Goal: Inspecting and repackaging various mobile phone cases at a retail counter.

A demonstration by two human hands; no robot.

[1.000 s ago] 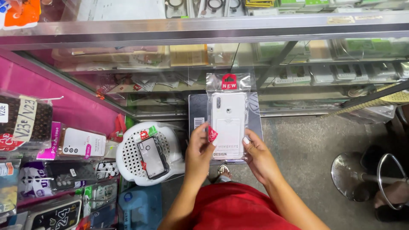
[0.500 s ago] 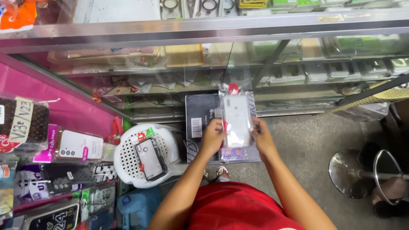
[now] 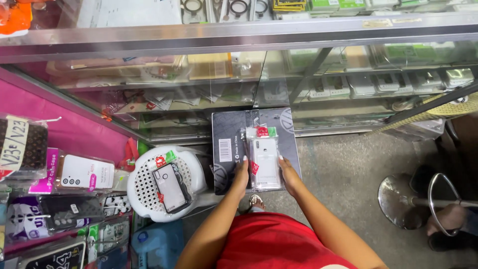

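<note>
Both hands, left hand and right hand, grip a clear-packaged white phone case, resting on the dark flat box beside the white perforated plastic stool.

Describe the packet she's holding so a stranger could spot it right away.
Below the glass display counter lies a dark flat box. On it, between both hands, sits the clear phone-case packet: white case inside, red and green tags, unlike the dark case on the white stool.
</note>
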